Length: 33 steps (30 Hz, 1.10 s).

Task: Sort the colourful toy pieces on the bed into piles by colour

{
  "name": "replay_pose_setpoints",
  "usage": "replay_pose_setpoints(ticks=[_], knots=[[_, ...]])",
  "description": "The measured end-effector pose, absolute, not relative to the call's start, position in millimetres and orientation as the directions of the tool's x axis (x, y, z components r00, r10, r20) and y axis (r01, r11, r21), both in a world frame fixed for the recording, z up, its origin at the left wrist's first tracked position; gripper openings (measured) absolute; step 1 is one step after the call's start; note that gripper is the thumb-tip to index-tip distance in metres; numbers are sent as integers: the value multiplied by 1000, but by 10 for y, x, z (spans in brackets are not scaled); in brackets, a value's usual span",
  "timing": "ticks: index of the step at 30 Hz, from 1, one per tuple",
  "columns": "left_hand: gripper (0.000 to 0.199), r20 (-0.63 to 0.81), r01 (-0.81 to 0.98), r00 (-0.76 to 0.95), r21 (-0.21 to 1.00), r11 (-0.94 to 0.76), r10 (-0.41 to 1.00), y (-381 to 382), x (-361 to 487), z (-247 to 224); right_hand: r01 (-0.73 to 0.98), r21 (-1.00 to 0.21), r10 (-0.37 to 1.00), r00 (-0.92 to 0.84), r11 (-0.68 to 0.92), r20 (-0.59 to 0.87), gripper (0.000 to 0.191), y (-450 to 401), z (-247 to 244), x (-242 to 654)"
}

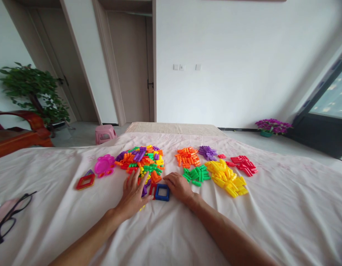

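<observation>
Left hand point(134, 193) is sitting palm down at the near edge of the mixed pile point(143, 159), fingers spread wide, looks like it's gripping nothing. Thumb is pointing right, ending just by the red frame point(151, 189); can't tell if they're touching. Right hand point(179, 186) is lying just right of the blue frame point(162, 198), fingers close together and bending down, tips aiming left at the pile's right side. Can't tell from where I'm standing whether it's pinching anything.

The two frames are lying flat between the hands, red on the left, blue on the right, edges about meeting. The pile is spreading out far of the left hand, mixing orange, green, purple, yellow and red pieces. A yellow bit point(142, 208) is showing near the left thumb, on the near side.

Right of the pile, single-color groups are lying on the cloth point(270, 214): orange point(187, 157) and purple point(207, 152) on the far side, green point(197, 173) nearer, yellow point(226, 179) right of green, red group point(244, 165) farthest right. One red piece point(221, 156) is lying apart between purple and red.

Left of the pile, a magenta tray point(100, 166) is sitting near a red-edged tile point(86, 187). Glasses point(12, 212) are lying at the near left.

Beyond the cloth, a pink stool point(105, 133) and a plant point(30, 88) are standing far left; purple flowers point(273, 126) are sitting far right by the wall point(229, 44).
</observation>
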State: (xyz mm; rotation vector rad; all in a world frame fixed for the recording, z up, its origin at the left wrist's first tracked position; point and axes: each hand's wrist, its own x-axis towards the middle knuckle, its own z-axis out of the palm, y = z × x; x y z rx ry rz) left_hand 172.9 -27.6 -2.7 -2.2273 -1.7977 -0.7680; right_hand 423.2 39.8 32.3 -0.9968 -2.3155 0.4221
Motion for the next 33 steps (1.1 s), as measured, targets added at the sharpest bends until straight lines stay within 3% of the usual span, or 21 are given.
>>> replay_pose_setpoints(ticks=[4,9,13,19,22,26,29,33], knots=[[69,540,976,98,112,-186,836,-79,1748,58,657,-513,834,-423,552,355,26,404,396,4161],[65,606,983,-30,160,-85,795,170,1769,114,773,-526,934,-295,356,200,31,520,499,3994],[55,657,971,-36,201,-128,753,166,1736,74,818,-536,978,-174,210,118,33,632,456,3844],[42,712,941,-52,271,-205,700,160,1652,33,767,-581,959,-167,273,229,15,695,322,3796],[36,736,928,-66,293,-230,674,171,1643,45,616,-735,955,-117,284,272,12,730,284,3845],[33,753,890,-70,343,-299,655,141,1644,127,172,-937,952,-86,305,294,26,726,289,3884],[33,736,856,-75,394,-335,673,91,1694,223,-110,-964,962,-104,240,251,36,644,329,3855],[37,670,789,-61,486,-375,740,34,1814,308,-248,-943,948,-174,221,268,38,484,350,3763]])
